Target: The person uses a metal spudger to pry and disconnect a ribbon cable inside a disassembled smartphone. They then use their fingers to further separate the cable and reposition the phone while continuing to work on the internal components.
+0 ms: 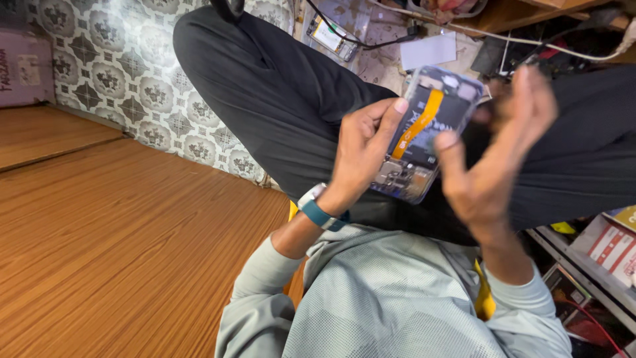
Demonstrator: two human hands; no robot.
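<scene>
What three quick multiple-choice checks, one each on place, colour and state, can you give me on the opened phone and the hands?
1. Which hand grips the opened smartphone with exposed internals?
A. left hand
B. right hand
C. neither

2. What colour is the flat ribbon cable inside it?
A. blue
B. orange
C. green

3. How is the right hand?
A. fist closed
B. holding a tool
C. fingers spread, blurred

Answers: 1 A, the left hand wraps the phone's edge; 2 B, the strip shows orange; 3 C, its fingers are apart and empty beside the phone.
</scene>
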